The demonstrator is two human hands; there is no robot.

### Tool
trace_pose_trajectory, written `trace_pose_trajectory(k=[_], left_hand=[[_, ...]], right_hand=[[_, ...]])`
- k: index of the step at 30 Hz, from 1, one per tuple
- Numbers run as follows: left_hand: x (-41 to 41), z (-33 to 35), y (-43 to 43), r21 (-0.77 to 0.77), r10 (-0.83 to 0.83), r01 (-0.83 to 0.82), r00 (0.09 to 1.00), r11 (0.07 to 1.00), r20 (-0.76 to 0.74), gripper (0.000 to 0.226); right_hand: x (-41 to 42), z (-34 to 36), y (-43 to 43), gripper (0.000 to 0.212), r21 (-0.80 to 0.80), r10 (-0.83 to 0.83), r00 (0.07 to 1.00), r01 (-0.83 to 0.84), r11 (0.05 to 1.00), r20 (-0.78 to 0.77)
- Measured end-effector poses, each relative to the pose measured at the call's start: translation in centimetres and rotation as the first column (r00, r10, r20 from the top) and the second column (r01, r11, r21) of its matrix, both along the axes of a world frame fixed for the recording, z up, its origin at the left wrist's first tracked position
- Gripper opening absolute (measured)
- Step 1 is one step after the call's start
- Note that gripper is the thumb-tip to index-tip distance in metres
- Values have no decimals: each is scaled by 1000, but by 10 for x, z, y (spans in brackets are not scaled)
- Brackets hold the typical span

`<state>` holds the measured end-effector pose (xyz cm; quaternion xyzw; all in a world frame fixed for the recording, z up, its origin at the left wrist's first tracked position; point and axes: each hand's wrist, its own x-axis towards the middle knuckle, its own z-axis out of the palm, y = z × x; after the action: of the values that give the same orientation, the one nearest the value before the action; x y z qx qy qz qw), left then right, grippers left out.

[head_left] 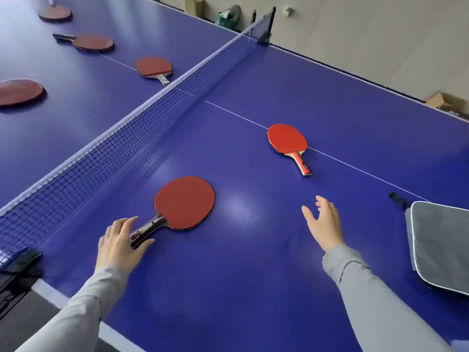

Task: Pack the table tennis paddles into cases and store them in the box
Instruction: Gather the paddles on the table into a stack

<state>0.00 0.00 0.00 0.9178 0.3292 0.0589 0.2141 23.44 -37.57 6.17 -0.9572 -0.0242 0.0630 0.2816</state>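
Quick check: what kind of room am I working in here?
Probably a table tennis room: a blue table with a net, red paddles lying on it, a cardboard box by the wall.

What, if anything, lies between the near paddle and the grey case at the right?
Nothing lies on the table between the paddle and the case. Only the right hand is over that stretch, open and holding nothing.

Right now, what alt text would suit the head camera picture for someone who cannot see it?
A person's left hand touches the handle of a red paddle on a blue table, right hand open. A second paddle and a grey case lie nearby, four more paddles beyond the net.
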Motion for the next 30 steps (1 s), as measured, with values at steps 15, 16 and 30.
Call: trace_pose_trajectory(k=[15,16,30], left_hand=[[23,-58,29,-201,-14,78,953,976,302,63],[24,-57,29,-232,16,63,946,971,322,59],[56,-22,27,-422,157,-65,970,904,187,38]], right_hand=[[148,-80,53,56,-170,-189,964,222,960,189],[156,-84,54,57,-187,-196,960,233,954,198],[199,-76,75,30,-30,-170,984,169,985,-48]])
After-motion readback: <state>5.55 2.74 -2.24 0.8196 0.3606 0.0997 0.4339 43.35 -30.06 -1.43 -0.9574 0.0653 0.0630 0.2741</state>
